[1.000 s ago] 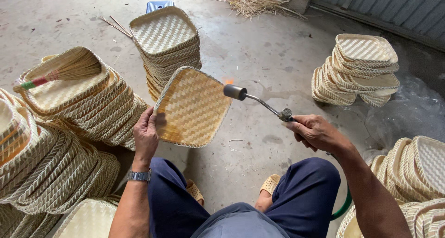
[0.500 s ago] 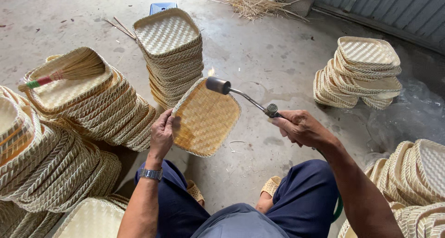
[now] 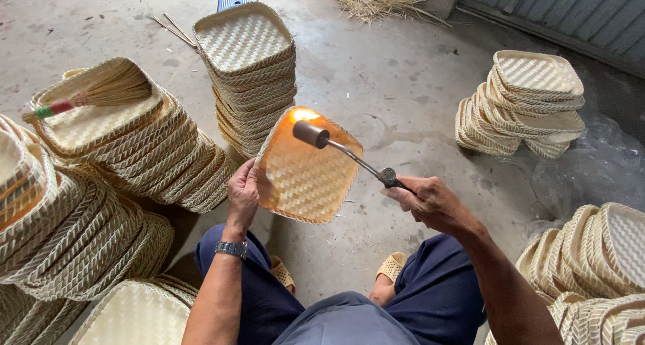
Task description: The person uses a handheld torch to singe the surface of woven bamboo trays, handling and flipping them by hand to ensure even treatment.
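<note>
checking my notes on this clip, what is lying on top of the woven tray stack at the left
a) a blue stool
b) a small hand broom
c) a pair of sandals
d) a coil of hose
b: a small hand broom with a red and green bound handle lies on the top tray of the left stack, while the left hand holds a single woven tray and the right hand aims a torch at it.

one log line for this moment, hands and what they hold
left hand: grips square woven bamboo tray, tilted | right hand: holds metal gas torch | flame: on tray's top corner
</note>
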